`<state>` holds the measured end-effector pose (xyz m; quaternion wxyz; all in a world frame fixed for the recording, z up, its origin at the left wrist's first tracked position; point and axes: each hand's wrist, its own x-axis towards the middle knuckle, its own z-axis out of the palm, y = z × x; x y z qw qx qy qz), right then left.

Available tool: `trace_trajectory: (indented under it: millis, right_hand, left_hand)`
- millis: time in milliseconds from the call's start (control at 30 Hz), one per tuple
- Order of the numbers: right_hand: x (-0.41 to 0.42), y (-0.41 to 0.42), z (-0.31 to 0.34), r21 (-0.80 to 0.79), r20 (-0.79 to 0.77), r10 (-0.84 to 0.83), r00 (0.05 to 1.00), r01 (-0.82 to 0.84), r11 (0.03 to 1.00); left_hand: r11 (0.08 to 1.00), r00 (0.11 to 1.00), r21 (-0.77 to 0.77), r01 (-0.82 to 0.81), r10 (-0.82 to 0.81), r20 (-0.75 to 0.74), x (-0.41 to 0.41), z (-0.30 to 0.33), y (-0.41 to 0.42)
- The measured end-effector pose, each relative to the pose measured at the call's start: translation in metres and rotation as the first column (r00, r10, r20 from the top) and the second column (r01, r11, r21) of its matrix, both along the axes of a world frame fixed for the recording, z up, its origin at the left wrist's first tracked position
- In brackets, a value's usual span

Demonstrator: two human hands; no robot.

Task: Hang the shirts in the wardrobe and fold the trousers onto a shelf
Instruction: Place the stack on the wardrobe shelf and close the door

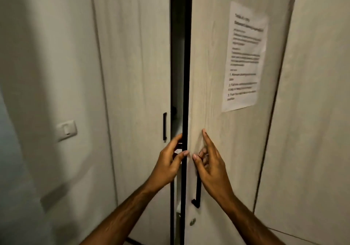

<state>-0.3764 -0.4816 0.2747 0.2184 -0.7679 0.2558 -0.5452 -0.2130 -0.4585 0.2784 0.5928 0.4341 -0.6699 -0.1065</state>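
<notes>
A pale wood-grain wardrobe fills the view. Its right door stands slightly ajar, its black edge facing me, with a dark gap beside it. My left hand curls round that black edge from the left, fingers reaching into the gap. My right hand lies against the right door's front just above its black bar handle, index finger straight, other fingers loosely bent. The left door carries its own black handle. No shirts or trousers are visible.
A printed paper sheet is stuck to the right door. A white wall switch sits on the wall at left. Another pale panel stands at the far right. A little of the wardrobe's dim interior shows through the gap.
</notes>
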Motion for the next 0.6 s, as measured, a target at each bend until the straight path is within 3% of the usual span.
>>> trace_trajectory:
  millis: [100, 233, 467, 600]
  right_hand:
    - [0.051, -0.031, 0.0, 0.082, -0.133, 0.094, 0.987, -0.084, 0.993]
    - [0.108, -0.083, -0.003, 0.086, -0.223, 0.07, 0.972, -0.052, 0.995]
    - [0.167, -0.17, -0.002, 0.055, -0.328, 0.022, 0.945, -0.004, 0.998]
    - [0.19, -0.208, -0.006, 0.01, -0.337, -0.035, 0.941, 0.041, 0.999]
  left_hand:
    - [0.985, 0.985, 0.033, -0.168, 0.169, -0.02, 0.048, 0.002, -0.028]
    - [0.936, 0.936, 0.036, -0.351, 0.349, 0.05, 0.102, -0.003, -0.078]
    - [0.896, 0.964, 0.401, -0.193, 0.249, -0.09, 0.172, 0.002, -0.169]
    - [0.867, 0.989, 0.493, -0.078, 0.129, -0.071, 0.212, 0.005, -0.222]
